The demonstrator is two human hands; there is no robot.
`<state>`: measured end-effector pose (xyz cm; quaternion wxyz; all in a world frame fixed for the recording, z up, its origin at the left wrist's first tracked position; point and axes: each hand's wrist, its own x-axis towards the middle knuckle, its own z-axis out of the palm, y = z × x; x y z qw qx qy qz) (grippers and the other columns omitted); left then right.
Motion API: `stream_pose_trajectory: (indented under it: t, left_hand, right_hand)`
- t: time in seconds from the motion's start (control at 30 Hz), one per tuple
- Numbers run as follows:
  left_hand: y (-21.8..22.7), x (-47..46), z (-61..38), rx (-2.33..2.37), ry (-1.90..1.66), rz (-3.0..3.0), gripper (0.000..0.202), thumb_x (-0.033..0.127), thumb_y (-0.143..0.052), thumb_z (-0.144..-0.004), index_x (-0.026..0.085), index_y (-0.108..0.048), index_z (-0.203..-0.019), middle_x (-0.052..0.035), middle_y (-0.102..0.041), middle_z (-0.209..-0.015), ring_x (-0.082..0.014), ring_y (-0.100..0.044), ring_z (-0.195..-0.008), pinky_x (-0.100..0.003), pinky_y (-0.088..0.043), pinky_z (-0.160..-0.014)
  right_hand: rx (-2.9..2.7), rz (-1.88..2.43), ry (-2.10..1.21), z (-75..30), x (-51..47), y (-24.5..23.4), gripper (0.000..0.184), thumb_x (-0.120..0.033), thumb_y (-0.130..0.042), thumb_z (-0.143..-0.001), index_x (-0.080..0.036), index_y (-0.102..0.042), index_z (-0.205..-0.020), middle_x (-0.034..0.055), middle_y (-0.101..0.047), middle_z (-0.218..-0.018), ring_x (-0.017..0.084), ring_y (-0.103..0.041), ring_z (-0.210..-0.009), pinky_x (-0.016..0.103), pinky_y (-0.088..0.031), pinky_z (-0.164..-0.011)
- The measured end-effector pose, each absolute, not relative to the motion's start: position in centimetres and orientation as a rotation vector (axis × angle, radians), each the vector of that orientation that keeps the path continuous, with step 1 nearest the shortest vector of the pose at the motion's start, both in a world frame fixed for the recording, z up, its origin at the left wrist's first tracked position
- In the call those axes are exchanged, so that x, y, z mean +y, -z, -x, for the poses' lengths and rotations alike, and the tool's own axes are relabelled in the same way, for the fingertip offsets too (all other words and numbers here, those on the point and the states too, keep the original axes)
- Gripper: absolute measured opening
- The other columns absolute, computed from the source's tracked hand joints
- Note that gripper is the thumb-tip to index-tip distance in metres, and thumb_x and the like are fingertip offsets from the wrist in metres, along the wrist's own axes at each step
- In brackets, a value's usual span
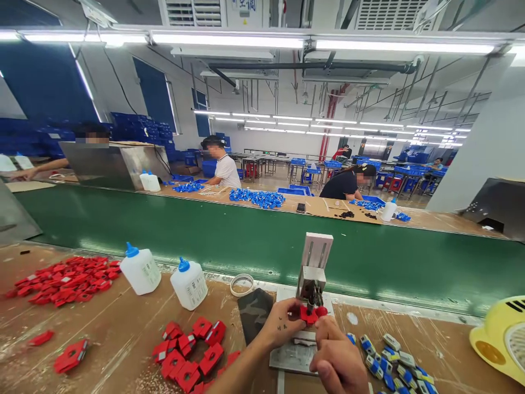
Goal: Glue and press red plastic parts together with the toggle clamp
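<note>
A small bench press with a pale upright and a metal base stands in front of me. Beneath its head sits a red plastic part, pinched between the thumb and fingers of my left hand. My right hand is curled, its index finger at a round red knob beside that part; its other fingers are folded in. Left of my forearm lies a loose ring of red plastic parts. Several blue and grey small pieces are spread right of my right hand.
Two white bottles with blue caps stand behind the red parts, near a tape roll and a camouflage-patterned piece. A red heap is far left; a yellow device, right. Beyond the green conveyor people work.
</note>
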<state>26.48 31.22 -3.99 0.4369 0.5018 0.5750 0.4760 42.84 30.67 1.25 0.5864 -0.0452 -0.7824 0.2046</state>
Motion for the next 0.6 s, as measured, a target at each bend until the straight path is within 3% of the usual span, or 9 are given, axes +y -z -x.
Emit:
stream_pose_trajectory:
  t: [0.17, 0.27, 0.5, 0.6]
  left_hand:
    - [4.6, 31.0, -26.2, 1.456, -1.154, -1.311, 0.018, 0.014, -0.067, -0.064, 0.014, -0.073, -0.081, -0.0033, -0.077, -0.08, -0.0203, -0.066, -0.077, -0.03, -0.049, -0.074]
    - [4.8, 30.8, -26.2, 1.451, -1.122, -1.346, 0.019, 0.014, -0.065, -0.065, 0.013, -0.072, -0.083, -0.0044, -0.078, -0.084, -0.0213, -0.068, -0.08, -0.03, -0.05, -0.076]
    - [2.6, 29.9, -25.8, 1.479, -0.998, -1.482, 0.039, 0.01, -0.056, -0.068, 0.014, -0.071, -0.104, -0.007, -0.078, -0.103, -0.0233, -0.07, -0.097, -0.032, -0.053, -0.087]
    - [1.1, 26.9, -23.7, 1.678, -0.839, -1.638, 0.038, 0.013, -0.059, -0.07, 0.017, -0.071, -0.106, -0.0107, -0.074, -0.113, -0.0287, -0.064, -0.107, -0.039, -0.049, -0.095]
  right_hand:
    - [-2.065, 0.021, 0.054, -42.0, 31.7, 1.9, 0.044, -0.028, -0.037, -0.104, -0.024, -0.05, -0.062, -0.0048, -0.051, -0.043, 0.013, -0.046, -0.048, 0.03, -0.052, -0.073]
    - [-2.148, 0.023, 0.201, -41.5, 32.3, 3.2, 0.042, -0.021, -0.04, -0.101, -0.024, -0.052, -0.061, -0.0035, -0.054, -0.046, 0.014, -0.047, -0.051, 0.028, -0.05, -0.078]
    - [-2.126, -0.019, 0.117, -41.8, 33.1, 4.3, 0.055, -0.027, -0.023, -0.108, -0.023, -0.048, -0.059, -0.0036, -0.052, -0.047, 0.014, -0.05, -0.057, 0.029, -0.047, -0.086]
    - [-2.2, 0.035, -0.083, -45.6, 33.1, 5.1, 0.05, -0.035, -0.03, -0.108, -0.023, -0.054, -0.066, -0.0015, -0.057, -0.053, 0.016, -0.056, -0.062, 0.028, -0.05, -0.073]
